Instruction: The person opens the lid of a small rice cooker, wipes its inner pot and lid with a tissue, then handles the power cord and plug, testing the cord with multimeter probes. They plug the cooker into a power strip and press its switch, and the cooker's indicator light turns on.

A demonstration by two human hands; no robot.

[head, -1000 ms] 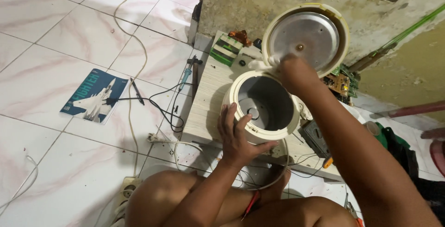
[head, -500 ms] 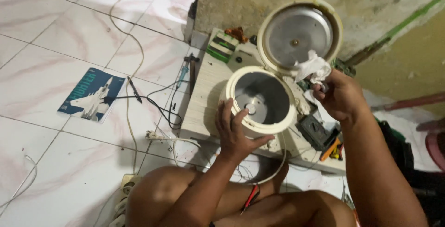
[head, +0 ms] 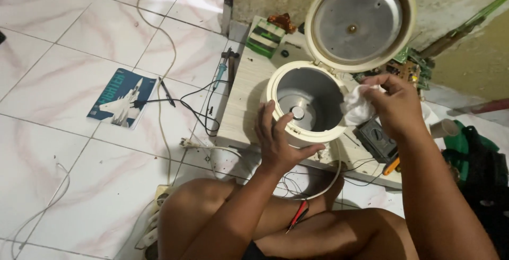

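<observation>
Both hands (head: 278, 140) busy: cooker (head: 305, 103), cloth (head: 356, 106).

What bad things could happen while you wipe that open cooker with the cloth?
1. The left hand steadies the rice cooker only by its rim, near the edge of the low wooden board; a hard wipe might tip it off.
2. The right hand holds the white cloth under the open lid; it could drop on the fingers.
3. Loose wires lie on the floor beside the knees and might snag.
</observation>
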